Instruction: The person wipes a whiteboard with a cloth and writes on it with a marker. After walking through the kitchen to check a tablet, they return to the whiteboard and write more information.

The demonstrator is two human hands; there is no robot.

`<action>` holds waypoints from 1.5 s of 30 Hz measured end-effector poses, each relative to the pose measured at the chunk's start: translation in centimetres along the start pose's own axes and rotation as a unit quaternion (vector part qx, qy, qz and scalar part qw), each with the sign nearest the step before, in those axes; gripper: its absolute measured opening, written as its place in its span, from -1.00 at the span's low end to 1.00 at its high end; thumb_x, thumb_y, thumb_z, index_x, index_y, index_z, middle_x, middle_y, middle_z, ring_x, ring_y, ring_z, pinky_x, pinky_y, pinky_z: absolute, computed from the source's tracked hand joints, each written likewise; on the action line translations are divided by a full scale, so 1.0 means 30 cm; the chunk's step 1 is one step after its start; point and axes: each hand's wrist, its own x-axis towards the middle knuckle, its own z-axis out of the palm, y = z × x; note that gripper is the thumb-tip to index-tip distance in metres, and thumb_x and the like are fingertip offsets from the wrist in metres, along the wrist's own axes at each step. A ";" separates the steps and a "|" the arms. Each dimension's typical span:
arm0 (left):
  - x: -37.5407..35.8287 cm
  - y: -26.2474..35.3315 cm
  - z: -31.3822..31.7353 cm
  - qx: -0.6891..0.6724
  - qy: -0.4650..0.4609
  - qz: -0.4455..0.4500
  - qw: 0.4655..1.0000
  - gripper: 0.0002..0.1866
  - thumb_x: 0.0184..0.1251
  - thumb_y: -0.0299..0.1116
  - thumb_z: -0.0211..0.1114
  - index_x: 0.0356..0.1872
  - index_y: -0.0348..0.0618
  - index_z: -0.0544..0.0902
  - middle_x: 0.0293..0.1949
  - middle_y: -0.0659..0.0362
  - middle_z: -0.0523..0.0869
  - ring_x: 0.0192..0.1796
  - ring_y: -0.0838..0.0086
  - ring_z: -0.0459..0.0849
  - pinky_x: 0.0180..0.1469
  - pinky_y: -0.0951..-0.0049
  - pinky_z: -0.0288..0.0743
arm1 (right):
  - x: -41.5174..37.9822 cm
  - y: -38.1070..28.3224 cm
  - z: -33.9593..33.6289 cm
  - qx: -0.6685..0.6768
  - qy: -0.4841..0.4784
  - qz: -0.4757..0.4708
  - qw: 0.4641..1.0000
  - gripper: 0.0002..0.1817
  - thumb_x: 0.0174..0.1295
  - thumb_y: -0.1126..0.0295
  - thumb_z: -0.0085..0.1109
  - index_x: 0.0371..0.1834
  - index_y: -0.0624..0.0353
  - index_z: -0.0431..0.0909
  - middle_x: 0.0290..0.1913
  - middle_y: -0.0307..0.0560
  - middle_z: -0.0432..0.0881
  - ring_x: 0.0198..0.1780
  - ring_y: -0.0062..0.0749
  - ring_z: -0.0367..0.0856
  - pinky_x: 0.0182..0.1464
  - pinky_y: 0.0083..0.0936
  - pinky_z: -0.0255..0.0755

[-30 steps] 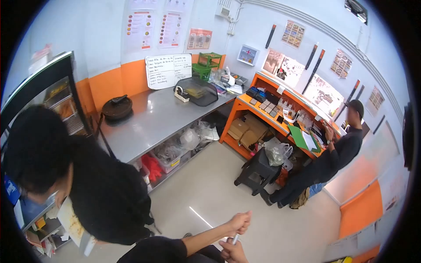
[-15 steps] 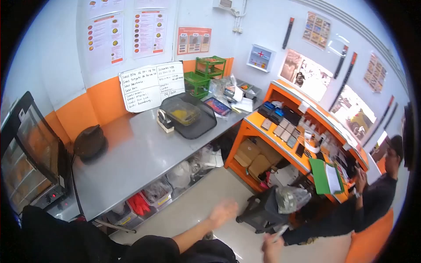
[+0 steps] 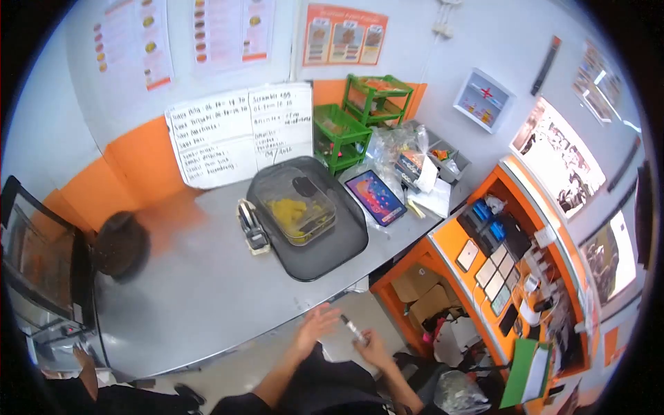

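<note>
**Marker held in right hand, left hand open beside its far end**

Stood over a wide steel worktable [image 3: 200, 290] running along an orange-and-white wall. Propped against that wall, a whiteboard [image 3: 238, 133] covered in handwriting. Set further right, green stacking racks [image 3: 353, 114]; on the table's middle, a dark mesh tray [image 3: 325, 245] carrying a clear tub [image 3: 296, 206] of yellow food. Lay flat just right of the tray, a tablet [image 3: 375, 198] with its screen lit. Stood touching the tray's left edge, a tape dispenser [image 3: 250, 227]. Off to the right, an orange counter [image 3: 449, 242] with small devices laid in rows.

Near the table's front edge, low in the view, both hands raised close together. Held in the right hand [image 3: 374, 348], a slim marker [image 3: 351, 327]: fingers curled shut round its lower end, upper end poking free. Long axis slanted, rising up and to the left from the right hand's grip toward the left hand. Left hand [image 3: 315, 324] spread open, palm loosely forward, fingers apart and gripping nothing; positioned just beside the marker's free end, apart from it by a small gap, contact not evident. Nearer to the exposed tip, then, the left hand; nearer to the body of the marker, the right, already clamped on it. Cap on or off: too small to tell.
</note>
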 end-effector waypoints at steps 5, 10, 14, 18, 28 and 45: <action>0.145 0.155 -0.093 0.063 0.067 -0.080 0.993 -0.52 0.49 -0.08 -0.08 0.25 -0.20 0.29 0.10 -0.06 0.57 0.12 0.25 0.57 0.15 0.27 0.41 | 0.535 -0.154 -0.452 0.107 0.147 -0.005 0.983 -0.84 0.26 0.41 0.05 -0.23 0.30 0.46 -0.44 -0.22 0.47 -0.40 -0.51 0.41 -0.36 -0.46 0.32; 0.205 0.189 -0.122 -0.026 0.190 -0.063 0.979 -0.52 0.45 -0.08 0.01 0.19 -0.24 0.34 -0.10 -0.09 0.67 0.00 0.19 0.65 0.06 0.28 0.48 | 1.368 -0.257 -0.587 -0.233 0.177 -0.298 0.909 -0.66 0.31 0.23 -0.01 -0.09 0.32 0.48 -0.40 0.26 0.61 -0.35 0.06 0.62 -0.26 -0.15 0.44; 0.176 0.088 -0.079 -0.042 0.477 0.042 0.877 -0.55 0.42 -0.11 0.02 0.16 -0.23 0.36 -0.27 -0.01 0.67 -0.17 0.20 0.66 -0.04 0.24 0.52 | 1.913 -0.487 -0.401 -0.354 0.044 -0.230 0.906 -0.61 0.28 0.13 -0.06 -0.04 0.21 0.51 -0.33 0.23 0.65 -0.34 0.22 0.62 -0.22 -0.01 0.50; 0.086 -0.168 -0.008 -0.059 0.685 0.086 0.721 -0.50 0.36 -0.07 0.08 0.20 -0.13 0.35 -0.15 0.07 0.59 -0.11 0.26 0.58 -0.09 0.21 0.46 | 2.271 -0.590 -0.202 -0.379 0.023 -0.256 0.889 -0.65 0.24 0.11 -0.01 -0.26 0.17 0.61 -0.37 0.22 0.65 -0.30 0.13 0.65 -0.23 -0.03 0.53; 0.069 -0.748 0.474 -0.073 0.804 -0.044 0.589 -0.53 0.39 -0.07 0.06 0.14 -0.22 0.43 -0.22 0.01 0.65 -0.21 0.28 0.65 -0.20 0.28 0.55 | 2.728 -0.605 -0.002 -0.325 0.039 -0.318 0.889 -0.74 0.20 0.23 0.01 -0.21 0.10 0.61 -0.24 0.12 0.64 -0.17 0.03 0.61 -0.07 -0.08 0.46; 0.010 -1.009 0.400 0.294 0.705 -0.204 0.612 -0.67 0.25 -0.24 0.10 -0.13 -0.27 0.63 -0.37 0.00 0.70 -0.26 0.27 0.68 -0.15 0.24 0.51 | 2.537 -0.504 -0.065 -0.290 -0.032 -0.415 0.862 -0.66 0.16 0.37 0.01 0.02 0.06 0.54 -0.04 0.10 0.57 -0.03 -0.04 0.53 0.07 -0.18 0.36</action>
